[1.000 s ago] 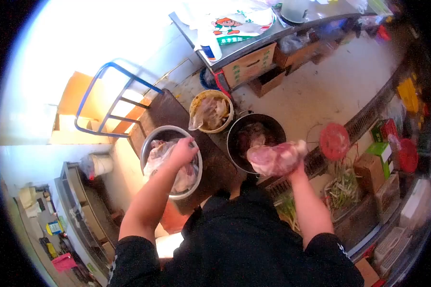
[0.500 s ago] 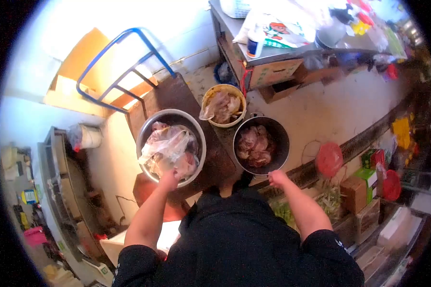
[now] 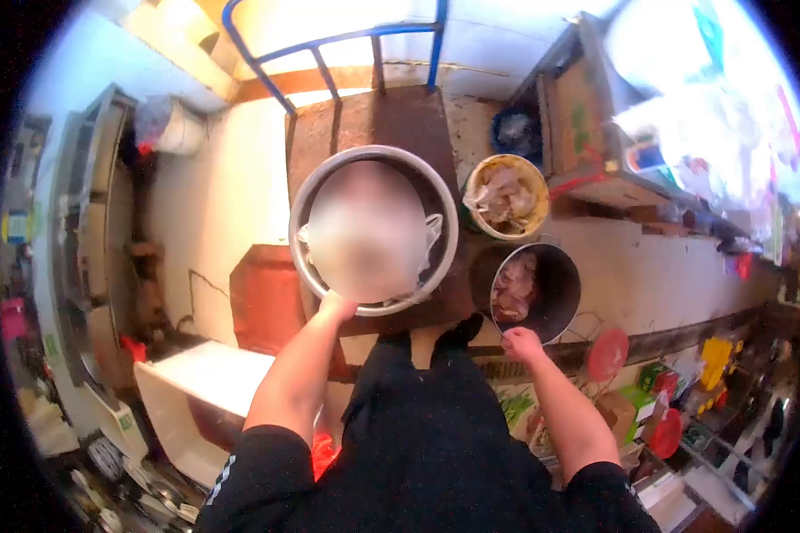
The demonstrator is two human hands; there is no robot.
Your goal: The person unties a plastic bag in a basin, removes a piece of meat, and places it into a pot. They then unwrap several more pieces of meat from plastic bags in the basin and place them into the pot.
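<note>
A large metal basin [image 3: 452,222] sits on a brown platform cart. Its contents are blurred, with bits of clear plastic bag [image 3: 433,233] showing at the edges. My left hand [image 3: 338,306] is closed on the basin's near rim. To the right, a dark deep pot [image 3: 556,289] tilts, one side raised, with pieces of raw meat [image 3: 515,289] lying toward its left wall. My right hand [image 3: 523,343] is closed at the pot's near edge, where a handle sits. Behind the pot stands a yellowish bucket [image 3: 540,204] holding meat in a plastic bag [image 3: 504,195].
The cart [image 3: 409,120] has a blue push handle [image 3: 356,37] at the far end. A table [image 3: 587,98] stands at the back right. Near my left arm are a white container [image 3: 209,364] and a reddish-brown board [image 3: 267,302]. Boxes and a red round lid [image 3: 607,354] lie at right.
My view has turned, so the basin, cart and bucket appear further right. The pot has gone from upright to tilted, with my right hand at its edge. My left hand stays at the basin rim.
</note>
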